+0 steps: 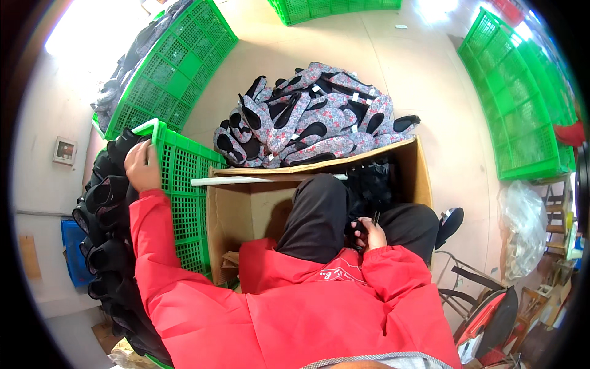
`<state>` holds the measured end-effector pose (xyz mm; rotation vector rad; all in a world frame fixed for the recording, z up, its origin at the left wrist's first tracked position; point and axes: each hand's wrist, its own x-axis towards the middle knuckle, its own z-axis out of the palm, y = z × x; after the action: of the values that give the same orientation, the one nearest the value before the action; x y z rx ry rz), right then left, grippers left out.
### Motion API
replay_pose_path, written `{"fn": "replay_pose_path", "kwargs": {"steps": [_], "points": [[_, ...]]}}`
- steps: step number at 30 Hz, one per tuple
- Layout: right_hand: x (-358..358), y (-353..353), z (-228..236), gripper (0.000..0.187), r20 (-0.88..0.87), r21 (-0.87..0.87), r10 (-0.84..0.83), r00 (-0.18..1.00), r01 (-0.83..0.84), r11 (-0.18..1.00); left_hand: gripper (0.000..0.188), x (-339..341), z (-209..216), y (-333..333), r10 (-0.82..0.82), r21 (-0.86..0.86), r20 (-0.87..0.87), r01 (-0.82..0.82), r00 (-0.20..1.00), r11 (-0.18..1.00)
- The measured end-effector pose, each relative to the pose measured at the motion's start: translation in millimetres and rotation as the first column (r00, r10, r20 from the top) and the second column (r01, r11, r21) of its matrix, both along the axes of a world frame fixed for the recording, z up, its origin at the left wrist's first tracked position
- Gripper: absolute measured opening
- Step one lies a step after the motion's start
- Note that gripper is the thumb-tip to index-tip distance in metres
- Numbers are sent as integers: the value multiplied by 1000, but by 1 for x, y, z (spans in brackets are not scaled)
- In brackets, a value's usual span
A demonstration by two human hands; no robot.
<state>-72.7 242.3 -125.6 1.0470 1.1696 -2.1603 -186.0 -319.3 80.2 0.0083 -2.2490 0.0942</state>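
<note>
My left hand (142, 167) is at the rim of a green crate (184, 169) on my left, its fingers curled at a black cloth shoe (125, 142) on top of the heap there. The hand covers part of that shoe. Over my lap, my right hand (370, 236) is closed around a small dark tool with thin pointed metal tips, perhaps thread snips (377, 217). Its handle is mostly hidden by the fingers. Several more black shoes (109, 192) are stacked along the crate's left side.
An open cardboard box (230, 215) stands around my legs, a white rod (246, 181) across it and black items (370, 187) inside. Beyond lies a pile of floral shoes (307, 120). More green crates (516, 98) stand right and far left. A folding chair (485, 313) is at lower right.
</note>
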Motion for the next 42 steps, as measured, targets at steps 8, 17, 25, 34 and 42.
{"fn": "replay_pose_path", "kwargs": {"steps": [8, 17, 25, 34, 42], "points": [[-3, -1, 1, 11, 14, -61, -23, 1000, 24, 998, 29, -85, -113, 213, -439, 197, 515, 396, 736, 897], [-5, 3, 0, 13, 7, -44, -18, 1000, 19, 999, 66, -160, -269, 344, -398, 354, 834, 185, 382, 917], [-6, 5, -6, 13, 10, -47, -17, 1000, 17, 999, 35, -150, -253, 362, -215, 145, 887, 196, 408, 970], [-2, 2, -7, 12, -37, -78, 26, 999, -29, 997, 23, -104, -149, 264, -568, 997, -28, 67, 823, 48], [11, 4, 33, 31, -365, -116, -17, 931, -27, 993, 25, 54, -89, 264, -475, 586, -239, -264, 847, -766]]}}
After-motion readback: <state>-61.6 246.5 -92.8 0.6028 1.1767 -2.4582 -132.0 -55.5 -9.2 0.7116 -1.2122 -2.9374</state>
